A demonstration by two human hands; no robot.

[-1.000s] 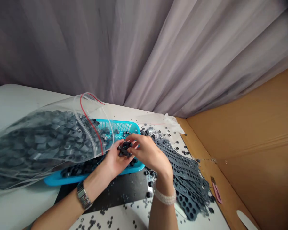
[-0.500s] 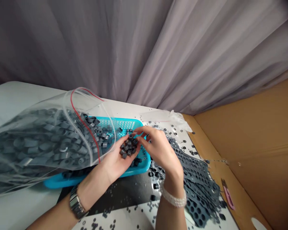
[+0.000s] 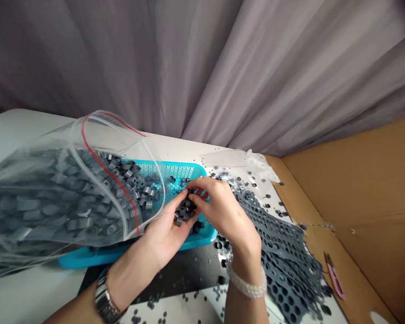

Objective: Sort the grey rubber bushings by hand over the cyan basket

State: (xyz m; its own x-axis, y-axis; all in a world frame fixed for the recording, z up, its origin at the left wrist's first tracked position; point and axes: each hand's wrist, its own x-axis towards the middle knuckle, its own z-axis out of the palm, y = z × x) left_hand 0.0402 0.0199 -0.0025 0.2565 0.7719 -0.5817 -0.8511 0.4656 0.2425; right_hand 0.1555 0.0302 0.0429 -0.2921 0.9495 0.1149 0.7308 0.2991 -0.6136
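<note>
My left hand (image 3: 167,227) is cupped palm up around a small heap of dark grey foam rings (image 3: 185,210). Over that heap, my right hand (image 3: 219,204) pinches at one of the pieces with thumb and fingertips. Both hands are above a blue plastic basket (image 3: 175,168) that holds more of the small dark pieces. To the left, a clear zip bag (image 3: 70,180) with a red seal line lies with its mouth toward my hands. It is full of the same grey rings, and some lie at its opening.
Punched dark foam sheets (image 3: 283,261) lie right of my right hand, with small offcuts scattered around. Pink-handled snips (image 3: 335,279) rest on cardboard (image 3: 354,193) at the right. A crumpled clear bag (image 3: 259,164) lies behind. Grey curtains (image 3: 189,67) hang across the back.
My right fingers have come down onto the heap in my left palm, which has curled more around the rings. The view has shifted slightly.
</note>
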